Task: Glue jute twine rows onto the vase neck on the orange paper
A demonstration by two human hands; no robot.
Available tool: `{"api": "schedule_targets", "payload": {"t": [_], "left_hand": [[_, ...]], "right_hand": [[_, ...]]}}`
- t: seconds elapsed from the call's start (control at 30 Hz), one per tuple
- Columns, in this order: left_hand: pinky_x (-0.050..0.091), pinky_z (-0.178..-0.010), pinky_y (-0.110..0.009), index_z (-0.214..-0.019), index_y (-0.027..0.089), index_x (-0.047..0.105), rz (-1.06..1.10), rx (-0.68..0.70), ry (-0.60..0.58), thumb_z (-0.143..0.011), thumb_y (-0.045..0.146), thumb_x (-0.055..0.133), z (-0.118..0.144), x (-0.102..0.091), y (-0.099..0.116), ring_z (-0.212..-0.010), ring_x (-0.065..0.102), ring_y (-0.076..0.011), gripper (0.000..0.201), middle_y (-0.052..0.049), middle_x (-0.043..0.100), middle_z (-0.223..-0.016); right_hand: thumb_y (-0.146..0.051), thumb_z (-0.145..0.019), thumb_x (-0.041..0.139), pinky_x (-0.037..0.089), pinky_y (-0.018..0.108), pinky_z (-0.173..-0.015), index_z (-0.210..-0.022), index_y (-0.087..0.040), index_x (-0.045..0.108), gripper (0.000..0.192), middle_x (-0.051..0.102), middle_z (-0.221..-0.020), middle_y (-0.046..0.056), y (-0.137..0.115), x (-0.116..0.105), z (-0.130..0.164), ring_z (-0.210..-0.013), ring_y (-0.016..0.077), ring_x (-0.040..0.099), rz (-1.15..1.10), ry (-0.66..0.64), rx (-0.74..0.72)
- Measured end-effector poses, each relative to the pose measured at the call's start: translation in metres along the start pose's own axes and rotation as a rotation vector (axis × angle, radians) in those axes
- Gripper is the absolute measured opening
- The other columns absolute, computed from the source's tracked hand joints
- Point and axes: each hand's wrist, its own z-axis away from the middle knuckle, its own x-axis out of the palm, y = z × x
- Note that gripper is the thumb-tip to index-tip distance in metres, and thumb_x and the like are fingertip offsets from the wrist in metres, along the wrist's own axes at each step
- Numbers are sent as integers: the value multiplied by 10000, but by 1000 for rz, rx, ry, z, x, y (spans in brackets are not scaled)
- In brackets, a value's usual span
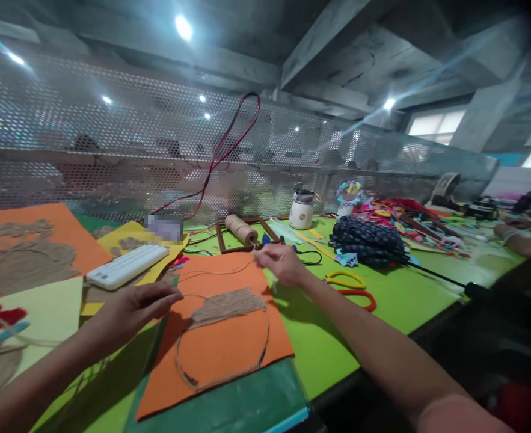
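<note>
An orange foam sheet lies before me, bearing a band of brown twine rows and a rounded twine outline below it. At the sheet's left edge, my left hand is closed, thumb and fingertips together on a strand of twine leading to the band. My right hand pinches twine above the sheet's upper right corner. Just beyond it lies a spool of twine on its side, across a brown frame. A loose strand runs between the hands. Inside the left fingers is hidden.
Right of my right arm lie scissors with yellow and red handles, and a dark folded umbrella. A white jar stands behind. At left are a white power bank-like block and finished-looking sheets. A perforated metal screen bounds the table.
</note>
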Motion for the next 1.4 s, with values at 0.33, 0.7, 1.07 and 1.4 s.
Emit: {"api": "schedule_targets", "payload": {"t": [0.33, 0.7, 1.07, 1.4], "left_hand": [[436, -625, -246, -751, 232, 772, 381, 36, 170, -854, 497, 752, 8, -33, 26, -652, 557, -153, 285, 16, 693, -670], [456, -623, -252, -719, 206, 729, 392, 105, 114, -896, 483, 701, 0, -30, 7, -623, 563, -147, 330, 10, 685, -647], [386, -544, -215, -747, 187, 735, 414, 9, 104, -854, 489, 758, -4, -19, -6, -592, 539, -117, 321, 25, 682, -617], [599, -752, -363, -802, 209, 548, 630, -131, 83, -781, 697, 741, -12, -4, -22, -745, 761, -219, 525, -74, 809, -808]], "right_hand": [[-376, -1024, 693, 597, 488, -981, -1339, -168, 645, 380, 654, -1357, 118, 47, -18, -28, -1165, 268, 678, 657, -243, 379], [-375, -1027, 688, 592, 493, -990, -1341, -169, 645, 378, 655, -1358, 118, 52, 6, -21, -1174, 270, 675, 808, -218, 394], [-324, -1043, 596, 530, 508, -1036, -1298, -95, 676, 351, 685, -1305, 214, 55, -34, -22, -1219, 350, 655, 574, 112, 409], [-405, -927, 691, 570, 318, -771, -1041, -149, 796, 300, 790, -914, 58, -26, -24, 8, -836, 218, 710, -113, -313, -70]]}}
